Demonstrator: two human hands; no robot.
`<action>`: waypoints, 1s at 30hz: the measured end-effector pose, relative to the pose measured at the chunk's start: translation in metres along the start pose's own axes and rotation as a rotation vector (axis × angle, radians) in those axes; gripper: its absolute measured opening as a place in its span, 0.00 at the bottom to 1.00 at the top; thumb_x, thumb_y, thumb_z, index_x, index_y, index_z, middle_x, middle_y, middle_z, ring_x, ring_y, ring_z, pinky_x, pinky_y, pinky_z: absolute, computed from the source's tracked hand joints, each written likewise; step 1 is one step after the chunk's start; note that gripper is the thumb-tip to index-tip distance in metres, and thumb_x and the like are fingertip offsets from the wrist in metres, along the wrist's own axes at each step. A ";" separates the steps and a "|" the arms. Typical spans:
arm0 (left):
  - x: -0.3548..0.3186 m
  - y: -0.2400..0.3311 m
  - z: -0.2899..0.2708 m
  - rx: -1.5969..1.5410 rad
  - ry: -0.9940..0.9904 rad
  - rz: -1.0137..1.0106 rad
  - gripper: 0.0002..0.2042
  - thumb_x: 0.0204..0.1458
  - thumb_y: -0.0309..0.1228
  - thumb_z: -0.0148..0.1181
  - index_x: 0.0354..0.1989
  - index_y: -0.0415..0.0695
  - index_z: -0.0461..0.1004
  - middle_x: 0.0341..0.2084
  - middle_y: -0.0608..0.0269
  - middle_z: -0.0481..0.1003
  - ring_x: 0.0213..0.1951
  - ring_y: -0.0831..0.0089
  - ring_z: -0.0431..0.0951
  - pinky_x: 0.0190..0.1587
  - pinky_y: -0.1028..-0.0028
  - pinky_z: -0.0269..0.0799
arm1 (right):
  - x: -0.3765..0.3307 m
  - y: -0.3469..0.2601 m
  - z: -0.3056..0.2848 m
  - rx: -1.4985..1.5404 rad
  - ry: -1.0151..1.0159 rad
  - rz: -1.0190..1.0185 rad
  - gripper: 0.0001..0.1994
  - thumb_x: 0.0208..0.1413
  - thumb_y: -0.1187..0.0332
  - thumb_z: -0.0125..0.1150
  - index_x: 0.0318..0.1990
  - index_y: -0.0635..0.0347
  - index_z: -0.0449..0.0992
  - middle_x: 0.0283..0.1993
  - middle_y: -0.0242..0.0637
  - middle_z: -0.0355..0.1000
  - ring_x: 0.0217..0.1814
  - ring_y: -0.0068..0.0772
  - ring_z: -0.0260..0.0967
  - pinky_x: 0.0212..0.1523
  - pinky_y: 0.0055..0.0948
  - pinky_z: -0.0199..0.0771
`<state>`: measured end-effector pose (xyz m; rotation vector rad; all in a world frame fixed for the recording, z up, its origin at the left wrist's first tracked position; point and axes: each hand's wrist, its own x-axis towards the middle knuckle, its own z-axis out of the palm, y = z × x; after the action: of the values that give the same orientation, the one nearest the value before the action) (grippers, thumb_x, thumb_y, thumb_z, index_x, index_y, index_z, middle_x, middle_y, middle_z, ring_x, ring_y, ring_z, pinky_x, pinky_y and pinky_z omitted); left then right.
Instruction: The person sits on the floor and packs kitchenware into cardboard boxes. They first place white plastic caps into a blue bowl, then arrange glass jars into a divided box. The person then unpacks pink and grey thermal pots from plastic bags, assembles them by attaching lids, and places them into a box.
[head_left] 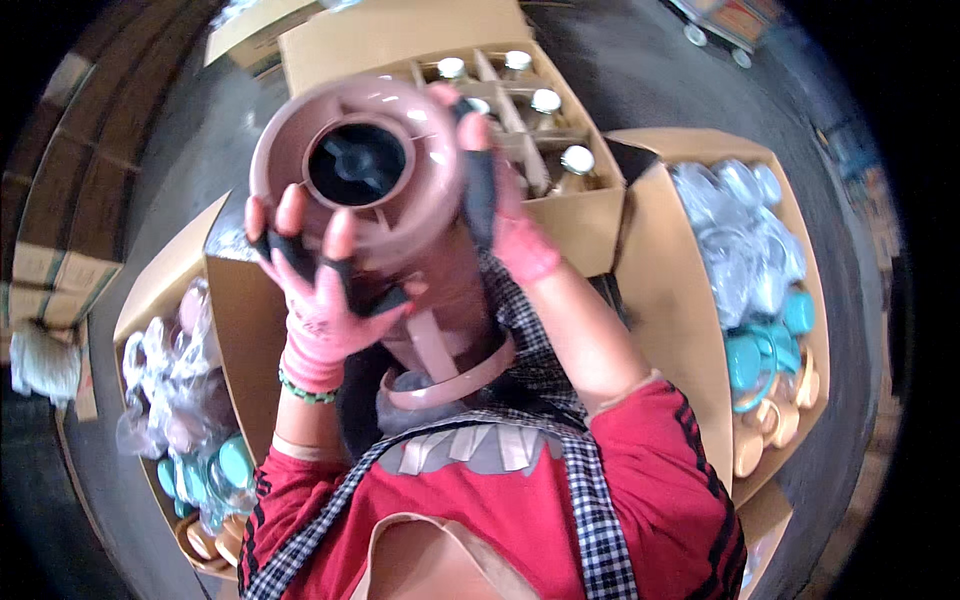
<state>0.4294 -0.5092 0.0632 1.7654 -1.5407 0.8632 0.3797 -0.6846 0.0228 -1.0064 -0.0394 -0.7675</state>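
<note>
On my feed, I'd steady the pink vessel with even pressure, left hand at its left, right hand at its right, fingers clamped on it.

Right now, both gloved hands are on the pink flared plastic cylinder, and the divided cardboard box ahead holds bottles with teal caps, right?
No: in the head view, the caps on the bottles are white, not teal. The rest stands: the gloved left hand and right hand are on the pink flared plastic cylinder, and the divided cardboard box holds the bottles.
</note>
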 end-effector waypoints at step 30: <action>-0.021 0.026 -0.011 -0.768 0.358 -0.636 0.35 0.27 0.23 0.69 0.49 0.36 0.58 0.42 0.59 0.67 0.44 0.71 0.68 0.47 0.71 0.64 | -0.040 -0.062 0.013 0.291 -0.510 0.613 0.33 0.47 0.45 0.50 0.49 0.67 0.61 0.39 0.46 0.68 0.33 0.35 0.70 0.31 0.25 0.72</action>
<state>0.4002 -0.4914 0.0534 1.2923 -0.8130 0.1930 0.3170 -0.6711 0.0615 -0.8454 -0.2626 0.0655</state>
